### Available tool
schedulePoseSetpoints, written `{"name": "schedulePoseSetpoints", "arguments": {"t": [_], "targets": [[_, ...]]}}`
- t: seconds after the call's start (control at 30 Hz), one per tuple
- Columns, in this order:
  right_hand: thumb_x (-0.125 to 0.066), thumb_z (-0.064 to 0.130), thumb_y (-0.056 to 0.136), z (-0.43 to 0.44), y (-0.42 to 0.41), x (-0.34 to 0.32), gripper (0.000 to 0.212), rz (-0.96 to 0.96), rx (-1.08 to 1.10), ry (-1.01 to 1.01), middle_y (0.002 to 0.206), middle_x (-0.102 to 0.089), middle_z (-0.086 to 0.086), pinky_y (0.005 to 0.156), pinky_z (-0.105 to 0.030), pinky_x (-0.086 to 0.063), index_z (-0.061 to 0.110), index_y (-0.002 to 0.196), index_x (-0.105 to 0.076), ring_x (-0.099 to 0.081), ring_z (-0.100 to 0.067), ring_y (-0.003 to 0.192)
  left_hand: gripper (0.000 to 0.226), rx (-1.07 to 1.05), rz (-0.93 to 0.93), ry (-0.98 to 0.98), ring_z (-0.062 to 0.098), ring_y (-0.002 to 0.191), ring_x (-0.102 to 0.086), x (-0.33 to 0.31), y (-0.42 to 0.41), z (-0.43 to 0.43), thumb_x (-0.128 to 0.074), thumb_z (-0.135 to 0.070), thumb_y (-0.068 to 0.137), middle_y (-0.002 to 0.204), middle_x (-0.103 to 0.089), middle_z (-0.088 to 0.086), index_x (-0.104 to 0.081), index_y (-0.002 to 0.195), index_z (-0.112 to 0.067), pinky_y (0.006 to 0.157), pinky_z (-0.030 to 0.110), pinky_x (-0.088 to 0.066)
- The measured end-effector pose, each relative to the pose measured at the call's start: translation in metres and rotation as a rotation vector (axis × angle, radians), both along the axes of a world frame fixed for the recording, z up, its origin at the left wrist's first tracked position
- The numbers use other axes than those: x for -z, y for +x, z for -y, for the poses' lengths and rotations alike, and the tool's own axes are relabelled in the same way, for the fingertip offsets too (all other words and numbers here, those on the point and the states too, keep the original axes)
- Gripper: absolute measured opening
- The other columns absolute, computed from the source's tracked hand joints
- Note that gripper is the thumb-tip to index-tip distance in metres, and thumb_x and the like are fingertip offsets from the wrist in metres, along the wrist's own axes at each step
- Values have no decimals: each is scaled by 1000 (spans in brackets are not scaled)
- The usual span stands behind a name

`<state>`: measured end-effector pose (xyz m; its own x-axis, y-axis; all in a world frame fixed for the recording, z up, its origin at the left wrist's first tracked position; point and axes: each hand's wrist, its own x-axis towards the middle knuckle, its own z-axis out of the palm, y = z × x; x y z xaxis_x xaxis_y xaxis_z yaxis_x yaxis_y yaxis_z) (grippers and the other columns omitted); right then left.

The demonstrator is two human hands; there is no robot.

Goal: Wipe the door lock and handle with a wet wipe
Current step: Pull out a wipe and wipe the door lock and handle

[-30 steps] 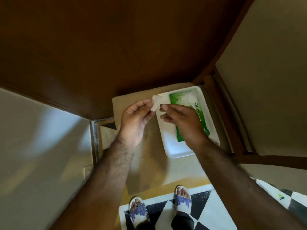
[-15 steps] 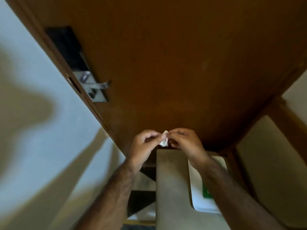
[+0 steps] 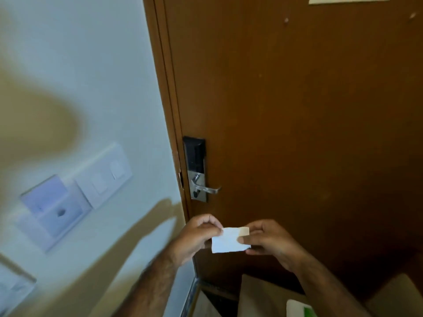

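A folded white wet wipe point(image 3: 229, 241) is stretched between both hands in front of the brown door point(image 3: 297, 110). My left hand point(image 3: 196, 236) pinches its left edge and my right hand point(image 3: 267, 240) pinches its right edge. Above the hands, on the door's left side, sits the door lock point(image 3: 195, 161), a black and silver plate. Its silver lever handle point(image 3: 209, 189) points right. The wipe is a short way below the handle and does not touch it.
A white wall point(image 3: 80, 88) with switch plates point(image 3: 103, 177) and a card holder point(image 3: 52, 207) lies left of the door frame point(image 3: 169, 110). Below the hands a beige stool point(image 3: 258, 296) carries a white tray point(image 3: 291, 306) with a green wipe pack point(image 3: 309, 313).
The view has swung up from the stool and tray to the door lock. Both hands rose with the wipe, which is now opened out wider between them.
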<state>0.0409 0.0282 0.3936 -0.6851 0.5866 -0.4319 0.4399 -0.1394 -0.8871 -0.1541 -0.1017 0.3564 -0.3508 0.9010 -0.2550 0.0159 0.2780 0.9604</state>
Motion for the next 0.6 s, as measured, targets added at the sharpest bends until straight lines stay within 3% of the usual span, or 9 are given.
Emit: {"name": "schedulePoseSetpoints", "arguments": {"t": [0.1,0.2,0.3,0.37,0.47,0.53,0.6], "targets": [[-83,14,90,2,-19,-7,23,94,-93,102,108,-81,-4,75,-25,-66,12,112,-78,-78,-17,99,38,103,-161,-81,12,106,-74,-6,-16,4,-88,-41,71,108,-81,-7,-80,108,-37,96,36,-58],[-84,19,89,-1,-36,-10,28,170,-166,213,110,-78,0,71,-20,-62,14,115,-76,-76,-14,100,29,145,-222,-117,15,96,-79,-7,-25,-3,-87,-29,78,102,-83,-3,-83,106,-23,91,35,-62],[-84,25,90,-8,-51,-17,31,229,-169,357,110,-76,4,73,-22,-62,17,119,-76,-74,-10,98,17,129,-225,-186,14,90,-78,1,-36,-5,-84,-23,83,97,-83,0,-83,100,-21,80,30,-61],[-80,33,92,-17,-58,-33,41,256,-133,547,122,-74,4,84,-24,-59,22,131,-71,-70,-9,108,19,-97,-213,-229,17,90,-75,11,-47,-8,-78,-19,88,98,-80,4,-79,107,-16,78,33,-59],[-68,39,100,-43,-65,-70,50,350,-114,1057,151,-59,4,112,-32,-49,27,148,-59,-56,-13,138,29,-695,-366,-264,30,103,-72,26,-61,-20,-65,-16,99,114,-76,16,-73,124,-3,80,33,-55],[-61,38,104,-64,-73,-96,52,394,-118,1410,164,-48,1,125,-37,-35,26,154,-52,-39,-18,155,32,-901,-386,-195,38,113,-70,29,-61,-36,-61,-16,103,122,-74,23,-70,127,3,94,39,-55],[-60,35,103,-83,-84,-122,56,371,-96,1711,169,-41,-7,130,-44,-24,20,156,-51,-28,-25,161,32,-1007,-339,-114,43,113,-70,28,-53,-57,-60,-13,104,122,-73,28,-70,126,8,97,45,-55]]}}
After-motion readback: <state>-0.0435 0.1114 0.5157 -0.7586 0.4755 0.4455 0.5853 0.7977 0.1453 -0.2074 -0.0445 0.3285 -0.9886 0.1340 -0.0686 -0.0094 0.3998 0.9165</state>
